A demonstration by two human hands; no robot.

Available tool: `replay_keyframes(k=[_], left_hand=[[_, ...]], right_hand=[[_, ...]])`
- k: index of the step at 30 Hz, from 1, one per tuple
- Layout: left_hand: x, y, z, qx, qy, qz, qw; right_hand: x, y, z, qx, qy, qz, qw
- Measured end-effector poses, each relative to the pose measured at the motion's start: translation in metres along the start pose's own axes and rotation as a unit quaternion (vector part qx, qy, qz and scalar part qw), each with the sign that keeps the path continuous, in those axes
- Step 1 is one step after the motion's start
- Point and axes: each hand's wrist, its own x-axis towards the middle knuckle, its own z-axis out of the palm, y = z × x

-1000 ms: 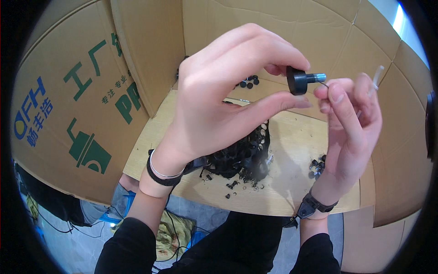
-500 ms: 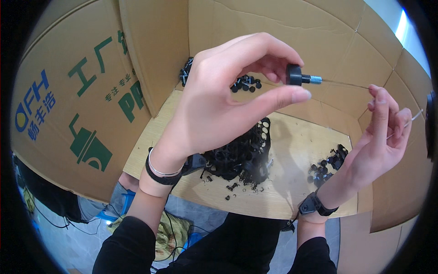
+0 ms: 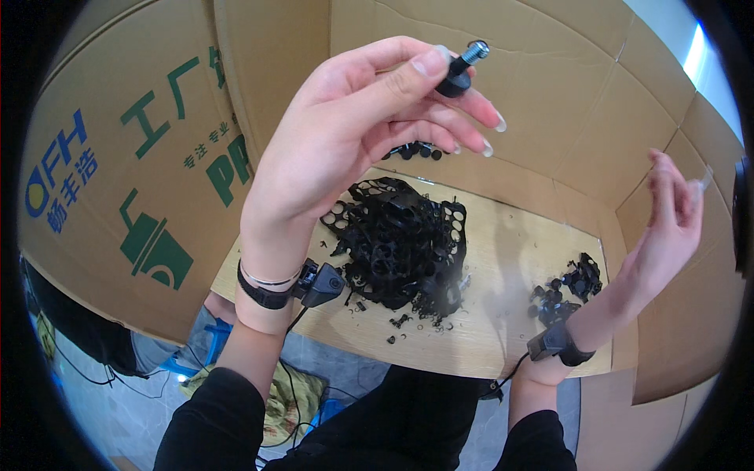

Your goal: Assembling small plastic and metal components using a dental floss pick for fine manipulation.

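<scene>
My left hand [image 3: 345, 110] is raised above the table, pinching a black knob screw [image 3: 459, 72] between thumb and index finger. Its bare metal thread points up and to the right; the round black head sits lower against my fingers. The other fingers are stretched out. At the right, my right hand [image 3: 667, 204] is also lifted, its fingers drawn together and blurred. Something thin and whitish shows beside its fingertips, too faint to name. Below my hands, a heap of black plastic pieces and perforated sheet [image 3: 400, 243] lies on the table.
The wooden table [image 3: 510, 330] is walled by cardboard [image 3: 503, 102]. Black knobs [image 3: 416, 151] lie at the back, and a small pile of black parts [image 3: 580, 279] at the right. Tiny rings and scraps [image 3: 400, 320] are scattered near the front edge.
My left hand has moved left and up and turned the knob screw so its thread points upward. The thin line between screw and right hand no longer shows. My right hand has shifted slightly right.
</scene>
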Motion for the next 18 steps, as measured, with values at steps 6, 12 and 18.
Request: replay_keyframes(k=[6, 12, 18], left_hand=[[-0.007, -0.004, 0.007, -0.022, -0.076, -0.090, 0.993], [-0.004, -0.019, 0.026, -0.065, -0.098, -0.125, 0.985], [-0.007, -0.012, 0.023, -0.005, -0.095, -0.130, 0.987]], right_hand=[[-0.046, -0.026, 0.059, 0.124, -0.255, 0.067, 0.957], [-0.067, -0.029, 0.071, 0.283, -0.282, 0.064, 0.914], [-0.066, -0.032, 0.073, 0.342, -0.234, 0.102, 0.904]])
